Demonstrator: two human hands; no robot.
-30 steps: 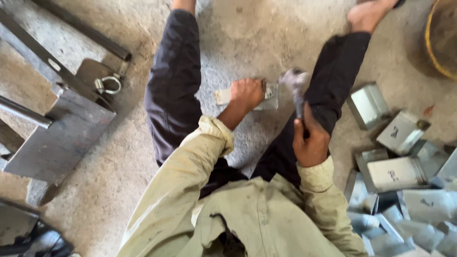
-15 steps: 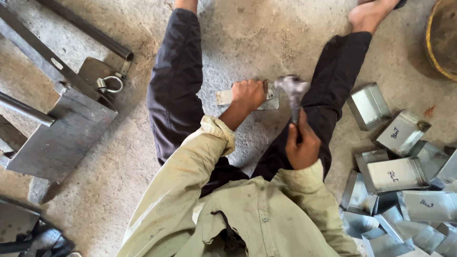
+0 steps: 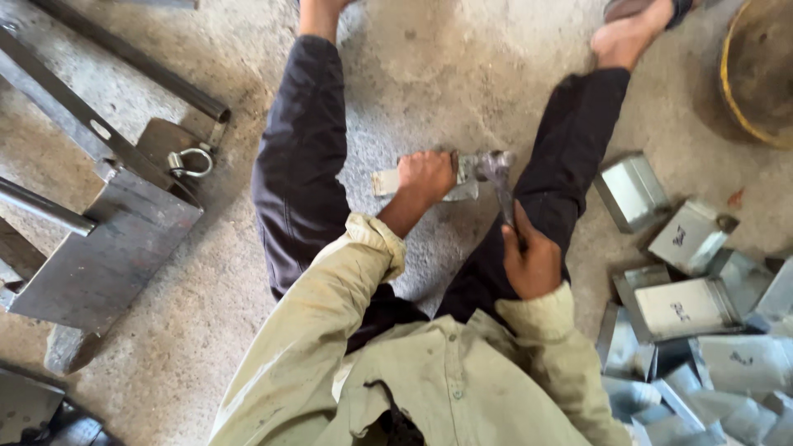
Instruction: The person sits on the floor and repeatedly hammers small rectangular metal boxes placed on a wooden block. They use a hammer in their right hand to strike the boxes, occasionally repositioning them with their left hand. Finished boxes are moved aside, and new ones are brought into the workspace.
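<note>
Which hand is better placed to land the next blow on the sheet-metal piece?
Right. The right hand grips the hammer by its handle, head right at the sheet-metal piece on the concrete floor. The left hand is pressed on that piece, holding it down.

A single view is given, taken from a camera worn on the head and aimed steeply down at the concrete floor (image 3: 429, 66). The seated person's own chest, sleeves and spread legs are seen close below the lens, with both hands held near the middle of the frame. Floor on either side is taken in at the edges. No second view is provided.
</note>
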